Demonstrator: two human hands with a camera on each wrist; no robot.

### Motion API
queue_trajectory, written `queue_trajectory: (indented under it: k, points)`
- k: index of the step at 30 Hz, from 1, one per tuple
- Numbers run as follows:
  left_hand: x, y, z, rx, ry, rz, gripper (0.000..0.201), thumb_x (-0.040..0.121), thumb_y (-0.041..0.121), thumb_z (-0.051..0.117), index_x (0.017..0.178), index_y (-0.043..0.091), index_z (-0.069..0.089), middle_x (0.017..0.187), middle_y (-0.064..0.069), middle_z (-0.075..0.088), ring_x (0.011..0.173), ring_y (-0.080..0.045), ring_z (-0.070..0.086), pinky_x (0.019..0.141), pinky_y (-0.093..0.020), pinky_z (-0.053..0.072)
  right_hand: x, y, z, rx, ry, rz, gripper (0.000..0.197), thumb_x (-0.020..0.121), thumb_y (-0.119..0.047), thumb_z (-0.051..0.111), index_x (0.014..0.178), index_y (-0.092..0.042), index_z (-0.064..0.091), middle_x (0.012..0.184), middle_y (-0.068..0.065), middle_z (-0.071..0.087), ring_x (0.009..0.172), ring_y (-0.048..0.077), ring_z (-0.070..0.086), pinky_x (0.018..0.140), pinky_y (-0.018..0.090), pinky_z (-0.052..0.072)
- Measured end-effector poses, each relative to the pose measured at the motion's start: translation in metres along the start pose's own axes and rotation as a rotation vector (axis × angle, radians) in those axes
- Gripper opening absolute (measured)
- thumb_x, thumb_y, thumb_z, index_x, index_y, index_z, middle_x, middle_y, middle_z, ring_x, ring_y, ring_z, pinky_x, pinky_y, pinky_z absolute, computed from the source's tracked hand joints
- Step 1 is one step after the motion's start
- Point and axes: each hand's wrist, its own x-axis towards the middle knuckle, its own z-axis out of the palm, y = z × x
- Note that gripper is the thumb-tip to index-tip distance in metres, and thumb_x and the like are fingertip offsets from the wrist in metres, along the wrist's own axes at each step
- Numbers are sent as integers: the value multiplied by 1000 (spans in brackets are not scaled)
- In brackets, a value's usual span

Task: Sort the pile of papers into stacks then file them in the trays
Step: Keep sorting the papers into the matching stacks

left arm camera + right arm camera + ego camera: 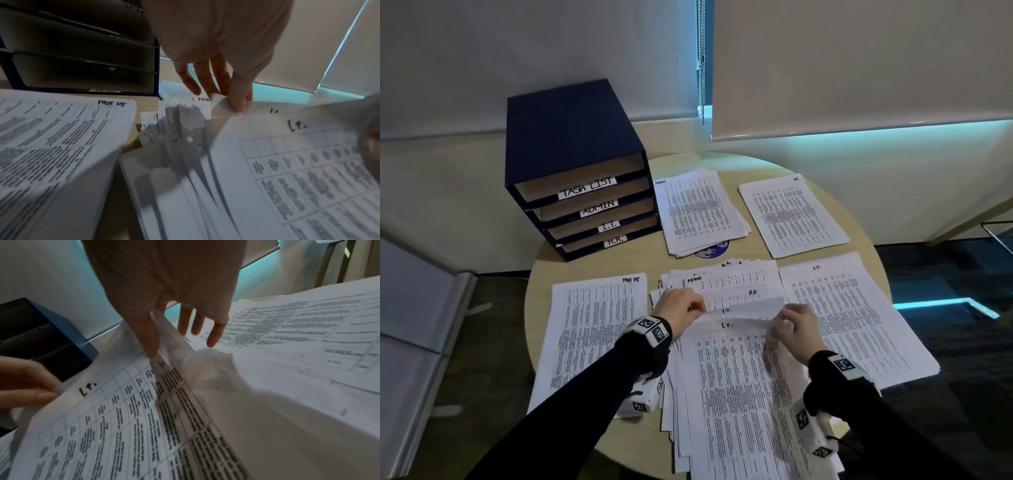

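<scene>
Head view shows both grips pinching the far edge of the top sheet [736, 359] marked "I.T.", left hand [681, 313] at one corner, right hand [792, 325] at the other, peeling it from the unsorted pile [722, 284] at mid-bench; the paper is judged light, limp and easily creased, best held by those corners. Wrist views confirm thumb-and-finger pinches with remaining fingers [213, 335] spread, yet only the head view shows the four sorted stacks, the I.T. stack [852, 318] just right, and the labelled trays [585, 202].
</scene>
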Motion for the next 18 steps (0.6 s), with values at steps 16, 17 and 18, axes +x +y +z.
queue_trajectory:
  k: [16, 17, 18]
  points:
    - [6, 0, 14, -24, -185, -212, 16, 86, 18, 66, 102, 15, 64, 111, -4, 62, 102, -21, 59, 84, -26, 45, -8, -5, -5, 229, -86, -37, 13, 78, -3, 70, 71, -8, 60, 66, 3, 63, 62, 10, 54, 63, 28, 41]
    - [7, 1, 14, 0, -177, -205, 9, 85, 18, 68, 93, 17, 63, 106, -4, 63, 99, -22, 60, 83, -27, 46, -8, -5, -5, 234, -79, -32, 13, 78, -3, 70, 77, -9, 59, 63, 2, 60, 57, 9, 50, 60, 26, 39]
    - [9, 1, 13, 15, -157, -188, 8, 85, 18, 69, 84, 18, 61, 101, -5, 64, 97, -23, 61, 82, -29, 48, -7, -6, -5, 242, -58, -10, 19, 78, -3, 71, 87, -12, 57, 62, 1, 55, 55, 9, 46, 57, 25, 37]
